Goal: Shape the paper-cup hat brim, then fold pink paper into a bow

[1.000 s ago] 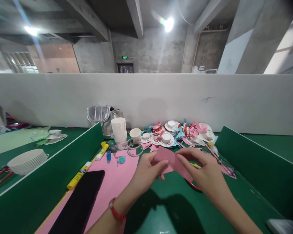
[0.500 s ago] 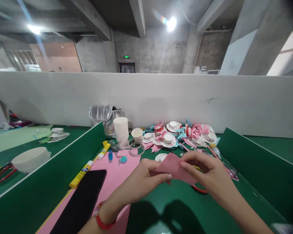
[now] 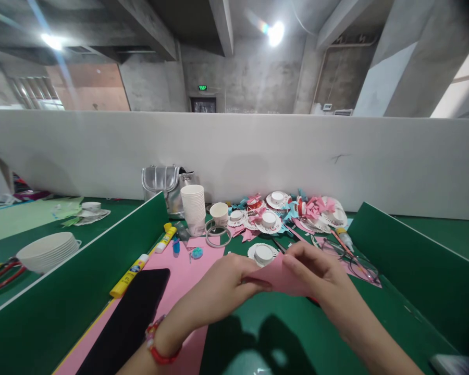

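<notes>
Now the paper (image 3: pixel 285 278) sits a little lower between the two hands and tips over, so that less of its face shows than a second ago. Because of that, a white plate (image 3: pixel 263 254), which the paper and fingers hid at first, shows almost whole just beyond it. The left hand (image 3: pixel 226 284) has also rolled, its thumb slipping from the front of the paper to below the near edge. To judge from this, the work is at a stage of turning or shaping the paper in the air, and neither hand is ready to let go.

As for the fingers, those of the left hand are nearly closed, with the paper's left corner pinched between thumb and forefinger. The right hand (image 3: pixel 320 271) pinches the right part, thumb on the near side and forefinger curled at the top edge; where its other fingertips rest, I cannot tell. Whether the paper is folded double is also unclear at this angle.

The paper is held above the green table (image 3: pixel 394 312), apart from the plate. Under the right hand a bit of red handle (image 3: pixel 312 300) peeps out, mostly covered.
</notes>
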